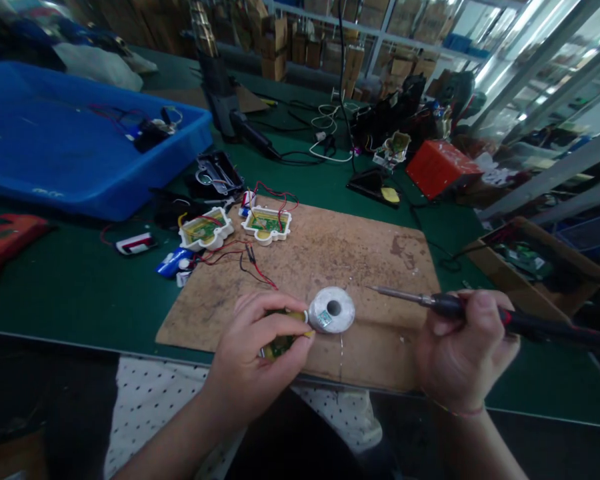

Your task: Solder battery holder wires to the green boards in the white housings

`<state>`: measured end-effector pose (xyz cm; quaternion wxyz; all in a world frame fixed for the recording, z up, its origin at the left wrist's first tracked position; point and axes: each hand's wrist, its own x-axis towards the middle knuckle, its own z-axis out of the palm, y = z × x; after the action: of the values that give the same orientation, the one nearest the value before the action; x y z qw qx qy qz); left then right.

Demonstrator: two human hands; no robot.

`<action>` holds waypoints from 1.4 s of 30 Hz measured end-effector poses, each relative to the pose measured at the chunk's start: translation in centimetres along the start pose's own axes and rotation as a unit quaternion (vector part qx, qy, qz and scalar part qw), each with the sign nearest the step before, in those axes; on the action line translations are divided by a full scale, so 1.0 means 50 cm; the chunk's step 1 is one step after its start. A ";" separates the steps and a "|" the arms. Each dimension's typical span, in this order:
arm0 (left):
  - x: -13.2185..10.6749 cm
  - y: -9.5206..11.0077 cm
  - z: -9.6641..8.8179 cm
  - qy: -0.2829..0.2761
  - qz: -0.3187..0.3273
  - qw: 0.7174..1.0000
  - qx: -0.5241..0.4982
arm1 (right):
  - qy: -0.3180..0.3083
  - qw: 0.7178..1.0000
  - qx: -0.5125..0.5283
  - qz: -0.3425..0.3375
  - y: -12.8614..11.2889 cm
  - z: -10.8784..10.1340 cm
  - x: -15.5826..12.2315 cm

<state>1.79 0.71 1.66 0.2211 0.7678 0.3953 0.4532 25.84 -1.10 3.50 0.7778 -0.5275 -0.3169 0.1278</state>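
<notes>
My right hand (473,353) is wrapped round a soldering iron (450,305), whose bare metal tip points left over the brown board (375,257). With thumb and fingers closed, my left hand (263,360) grips a circuit board (279,343) near the board's front edge; the fingers cover much of it. Just right of those fingertips sits a spool of solder wire (333,310), a short strand hanging toward the table edge. Behind my left hand, two white housings with green circuit boards inside, a left one (206,229) and a right one (267,225), lie with red and black wires.
A large blue tray (145,190) takes up the left. Beyond the brown board stand a hot-air gun (220,100) and a black holder with a yellow sponge (391,195). On the right are a red box (443,168) and a cardboard box (525,293). A blue battery (174,262) lies left.
</notes>
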 end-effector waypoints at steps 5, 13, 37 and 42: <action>0.013 0.002 0.002 -0.027 0.014 0.999 -0.018 | 0.019 1.000 -0.011 0.016 0.030 0.004 -0.016; 0.009 -0.001 0.007 -0.044 -0.001 0.999 -0.004 | -0.002 0.996 -0.091 0.017 0.024 -0.010 -0.043; 0.011 0.002 0.009 -0.057 0.000 0.998 0.010 | -0.057 0.997 -0.050 0.002 0.021 0.008 -0.068; 0.010 0.002 0.011 -0.048 0.000 0.999 0.005 | -0.061 0.996 -0.067 0.001 0.021 0.005 -0.068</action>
<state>2.46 1.05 1.72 0.2355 0.7900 0.3864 0.4137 23.20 -2.32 1.40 0.7194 -0.5703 -0.3713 0.1393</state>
